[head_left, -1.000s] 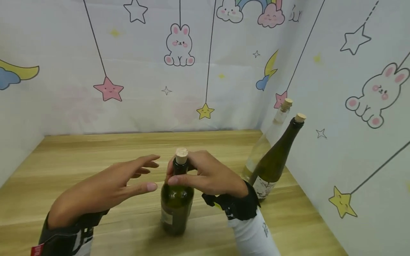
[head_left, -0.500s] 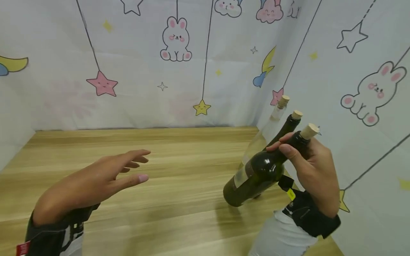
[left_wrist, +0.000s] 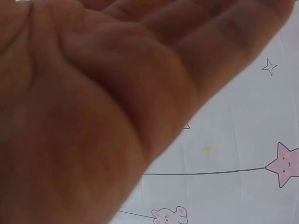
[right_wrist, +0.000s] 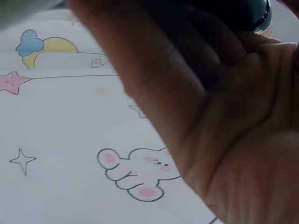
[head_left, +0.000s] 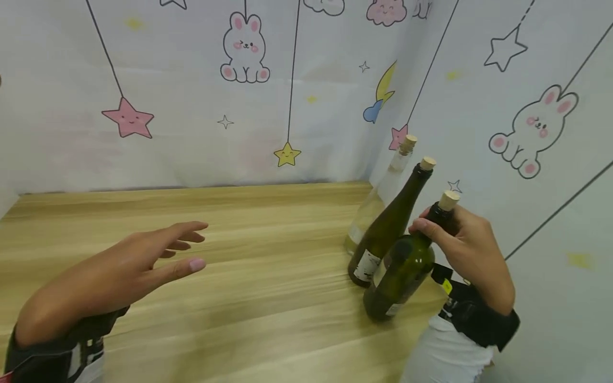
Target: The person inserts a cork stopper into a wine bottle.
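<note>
In the head view my right hand (head_left: 466,244) grips a dark green wine bottle (head_left: 404,271) by its neck, just below the cork (head_left: 448,200). The bottle leans slightly, its base low over the table at the right. Right beside it stands a taller, slimmer green bottle (head_left: 395,221) with a white label and a cork. Only the dark neck (right_wrist: 243,14) of the held bottle shows in the right wrist view, behind the fingers. My left hand (head_left: 139,266) hovers over the left part of the table, fingers extended and thumb apart, holding nothing. Its palm (left_wrist: 107,116) fills much of the left wrist view.
A clear glass bottle (head_left: 373,210) with a cork stands behind the slim green one, near the right wall (head_left: 551,223). The wood-grain table (head_left: 215,319) ends at a white back wall (head_left: 182,143) printed with stars and rabbits.
My right hand has carried the wine bottle from the table's middle to the right, beside the other bottles, and tipped it more upright lately. My left hand stays raised; the view has turned slightly right.
</note>
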`<action>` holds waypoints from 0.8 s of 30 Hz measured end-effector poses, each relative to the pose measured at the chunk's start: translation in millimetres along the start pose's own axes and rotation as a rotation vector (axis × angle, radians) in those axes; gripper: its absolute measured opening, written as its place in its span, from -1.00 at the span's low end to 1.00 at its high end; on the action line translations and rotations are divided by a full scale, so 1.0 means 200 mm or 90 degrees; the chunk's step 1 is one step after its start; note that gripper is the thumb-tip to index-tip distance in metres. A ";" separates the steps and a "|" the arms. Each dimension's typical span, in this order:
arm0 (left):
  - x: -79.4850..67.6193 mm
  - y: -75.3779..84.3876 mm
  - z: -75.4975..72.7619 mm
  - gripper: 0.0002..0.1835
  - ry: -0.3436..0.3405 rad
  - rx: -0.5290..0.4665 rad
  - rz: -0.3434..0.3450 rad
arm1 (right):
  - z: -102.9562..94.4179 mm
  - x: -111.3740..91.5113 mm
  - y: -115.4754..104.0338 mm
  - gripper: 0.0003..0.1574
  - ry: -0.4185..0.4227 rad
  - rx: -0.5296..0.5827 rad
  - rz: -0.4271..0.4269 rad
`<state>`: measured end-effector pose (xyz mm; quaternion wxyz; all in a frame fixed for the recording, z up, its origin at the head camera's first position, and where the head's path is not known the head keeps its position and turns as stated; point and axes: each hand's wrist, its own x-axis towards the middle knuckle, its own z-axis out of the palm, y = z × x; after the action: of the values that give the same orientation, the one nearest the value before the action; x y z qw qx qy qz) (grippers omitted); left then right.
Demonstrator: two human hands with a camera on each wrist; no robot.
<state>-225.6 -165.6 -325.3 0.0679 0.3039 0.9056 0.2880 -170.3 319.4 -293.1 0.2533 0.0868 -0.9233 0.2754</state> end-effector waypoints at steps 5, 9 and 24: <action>-0.04 -0.02 0.02 -0.31 0.010 0.001 -0.013 | 0.03 0.03 0.05 -0.82 -0.025 -0.016 0.015; -0.05 -0.02 0.03 -0.32 0.014 -0.004 -0.016 | 0.02 0.05 0.08 -0.77 -0.062 -0.044 0.024; -0.01 0.05 0.01 -0.27 0.016 0.006 -0.026 | -0.07 -0.05 -0.03 -0.02 0.102 0.002 0.119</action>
<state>-218.8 -158.9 -320.2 0.0609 0.2823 0.9136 0.2864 -154.8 322.7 -285.5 0.2992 -0.0215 -0.9038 0.3051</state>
